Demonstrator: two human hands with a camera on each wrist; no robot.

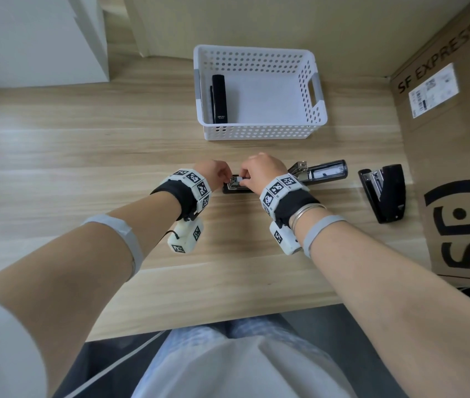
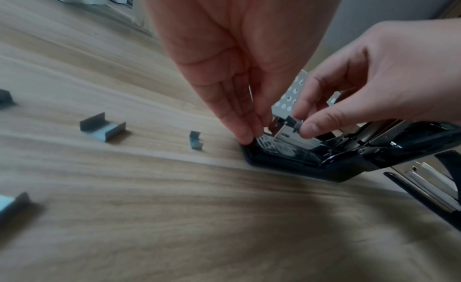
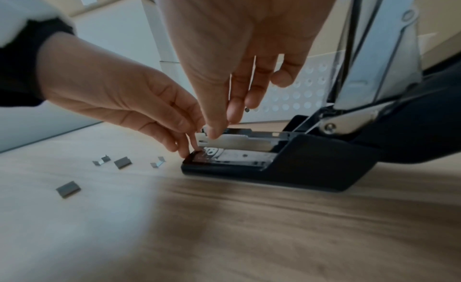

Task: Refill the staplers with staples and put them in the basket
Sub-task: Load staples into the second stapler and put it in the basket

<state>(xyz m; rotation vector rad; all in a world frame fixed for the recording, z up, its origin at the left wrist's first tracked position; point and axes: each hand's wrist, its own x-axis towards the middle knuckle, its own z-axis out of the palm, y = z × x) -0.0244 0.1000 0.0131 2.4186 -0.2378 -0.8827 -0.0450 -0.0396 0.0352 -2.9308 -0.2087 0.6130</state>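
Note:
A black stapler [image 1: 325, 173] lies on the wooden table with its lid swung back to the right, baring the metal magazine [image 3: 239, 142]. My left hand [image 1: 222, 178] presses fairly straight fingertips [image 2: 245, 139] on the front tip of the stapler's base [image 3: 312, 168]. My right hand [image 1: 243, 179] pinches a small grey staple strip [image 2: 290, 121] between thumb and forefinger at the magazine's front end. A second black stapler [image 1: 383, 193] lies to the right. The white perforated basket [image 1: 256, 132] behind holds one black stapler [image 1: 219, 99].
Several loose staple strips [image 2: 103, 128] [image 3: 68, 188] lie on the table left of the open stapler. A large cardboard box [image 1: 443, 139] stands along the right side. A white cabinet [image 1: 41, 38] is at the back left. The table edge runs near my lap.

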